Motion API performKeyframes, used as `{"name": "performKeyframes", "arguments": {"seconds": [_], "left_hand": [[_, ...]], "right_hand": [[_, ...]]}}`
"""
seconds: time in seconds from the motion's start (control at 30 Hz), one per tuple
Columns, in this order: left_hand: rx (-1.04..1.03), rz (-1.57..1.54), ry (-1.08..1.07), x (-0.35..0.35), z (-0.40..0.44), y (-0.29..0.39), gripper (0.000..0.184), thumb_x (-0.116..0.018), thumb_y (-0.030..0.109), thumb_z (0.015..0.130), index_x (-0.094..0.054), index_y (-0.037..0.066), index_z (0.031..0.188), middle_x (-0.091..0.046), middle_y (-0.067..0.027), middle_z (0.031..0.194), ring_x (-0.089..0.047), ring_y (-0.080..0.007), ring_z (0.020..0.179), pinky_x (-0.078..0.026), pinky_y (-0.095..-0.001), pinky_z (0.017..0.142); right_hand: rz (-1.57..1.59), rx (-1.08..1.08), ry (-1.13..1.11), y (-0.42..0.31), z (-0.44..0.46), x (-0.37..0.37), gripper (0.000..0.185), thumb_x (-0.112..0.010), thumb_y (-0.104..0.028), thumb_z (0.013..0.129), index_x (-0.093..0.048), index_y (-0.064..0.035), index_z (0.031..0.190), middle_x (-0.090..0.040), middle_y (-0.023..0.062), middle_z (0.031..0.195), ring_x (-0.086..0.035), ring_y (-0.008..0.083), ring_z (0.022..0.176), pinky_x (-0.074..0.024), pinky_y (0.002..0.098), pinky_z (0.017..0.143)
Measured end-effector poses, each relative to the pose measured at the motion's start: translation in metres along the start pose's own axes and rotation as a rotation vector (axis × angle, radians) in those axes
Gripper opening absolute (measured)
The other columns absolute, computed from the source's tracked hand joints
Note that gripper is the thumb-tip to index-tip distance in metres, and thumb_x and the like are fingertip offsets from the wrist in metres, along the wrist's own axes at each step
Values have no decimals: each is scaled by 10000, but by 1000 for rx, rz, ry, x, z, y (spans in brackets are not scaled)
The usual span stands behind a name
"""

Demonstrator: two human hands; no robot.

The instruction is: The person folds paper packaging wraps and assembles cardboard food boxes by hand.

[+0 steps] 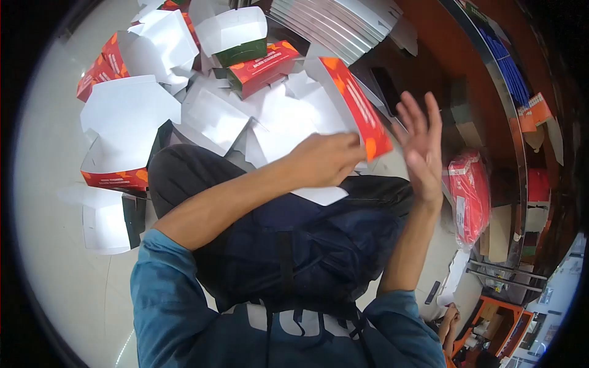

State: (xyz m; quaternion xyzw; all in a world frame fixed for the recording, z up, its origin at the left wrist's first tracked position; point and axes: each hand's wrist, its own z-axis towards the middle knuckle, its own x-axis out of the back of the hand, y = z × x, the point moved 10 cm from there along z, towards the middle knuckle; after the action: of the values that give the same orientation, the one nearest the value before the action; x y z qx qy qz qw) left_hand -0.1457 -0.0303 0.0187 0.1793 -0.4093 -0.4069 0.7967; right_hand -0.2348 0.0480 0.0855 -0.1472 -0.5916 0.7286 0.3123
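Observation:
My left hand (328,158) is closed on the near edge of a red, orange and white cardboard food box (359,110), held above my lap. The box's printed red side faces right, and its white inside faces left. To the right of it, my right hand (420,147) is raised with fingers spread, touching nothing. Just beyond my crossed legs, several folded boxes lie in a pile, among them a red-printed box (267,66) and an open white-lidded box (116,168).
A stack of flat cardboard sheets (334,24) lies at the top. A dark phone (385,89) rests on a surface near my right hand. At the right is a plastic-wrapped red pack (469,196). Another person's hand (451,316) shows at lower right.

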Motion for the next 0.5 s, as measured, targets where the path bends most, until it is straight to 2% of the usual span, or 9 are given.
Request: {"name": "performKeyframes", "arguments": {"seconds": [0.07,0.13,0.17,0.27,0.3,0.37,0.4,0.43,0.5], "left_hand": [[-163,280,-235,-40,-12,22,120,-659,157,806,-631,113,914,-607,-79,915,-637,-265,800,-517,-372,617],[-262,317,-347,-72,-23,42,152,-655,178,801,-647,123,942,-605,-91,938,-633,-256,860,-522,-377,684],[-302,344,-399,-82,-28,46,170,-654,189,798,-655,129,956,-605,-97,950,-631,-252,890,-525,-380,717],[-281,45,-301,-60,-24,42,290,-637,277,836,-658,117,1077,-599,-158,1086,-589,-305,1069,-476,-428,925],[42,-320,-298,-61,-23,12,500,-667,407,832,-595,122,1237,-552,-190,1253,-512,-329,1216,-357,-471,1073],[833,-1482,-40,-82,-37,-61,614,-675,465,853,-515,110,1328,-536,-180,1303,-488,-335,1256,-336,-507,1088],[877,-1762,63,-45,-16,-52,556,-627,459,909,-510,93,1310,-578,-147,1232,-501,-284,1240,-372,-516,1054],[851,-1754,111,-29,-7,-62,492,-627,409,926,-523,87,1282,-591,-141,1202,-523,-265,1214,-405,-495,1033],[801,-1672,168,-11,0,-69,391,-643,309,935,-540,83,1237,-609,-125,1165,-559,-235,1167,-456,-451,997]], "right_hand": [[-327,-59,7,-13,11,-2,1080,-811,-327,731,-134,-64,1530,-299,241,1514,-333,388,1384,-281,483,1118],[-559,-105,-57,-10,21,-19,979,-780,-258,763,-190,-57,1518,-375,263,1465,-411,390,1334,-332,415,1094],[-739,-69,-30,-24,21,-31,799,-750,-169,773,-356,-32,1455,-478,259,1389,-481,372,1284,-373,357,1057],[-708,-264,-14,-3,15,-21,604,-698,-73,771,-516,-19,1345,-532,227,1356,-520,368,1248,-403,360,1025],[-711,-139,-70,-8,12,-23,503,-574,53,765,-595,-10,1264,-578,191,1321,-529,355,1247,-407,368,1034],[-647,-37,-185,-13,-2,-34,547,-511,95,759,-589,-33,1285,-580,182,1325,-500,352,1286,-378,380,1071],[-616,14,-237,-18,-10,-39,573,-479,116,757,-586,-44,1296,-580,178,1326,-485,350,1306,-364,386,1090],[-646,-5,-330,-17,-18,-44,528,-500,95,797,-580,-24,1305,-579,186,1330,-437,344,1353,-313,412,1131],[-455,62,-384,-25,-24,-49,493,-539,58,813,-576,2,1301,-571,192,1340,-416,343,1368,-296,420,1139]]}}
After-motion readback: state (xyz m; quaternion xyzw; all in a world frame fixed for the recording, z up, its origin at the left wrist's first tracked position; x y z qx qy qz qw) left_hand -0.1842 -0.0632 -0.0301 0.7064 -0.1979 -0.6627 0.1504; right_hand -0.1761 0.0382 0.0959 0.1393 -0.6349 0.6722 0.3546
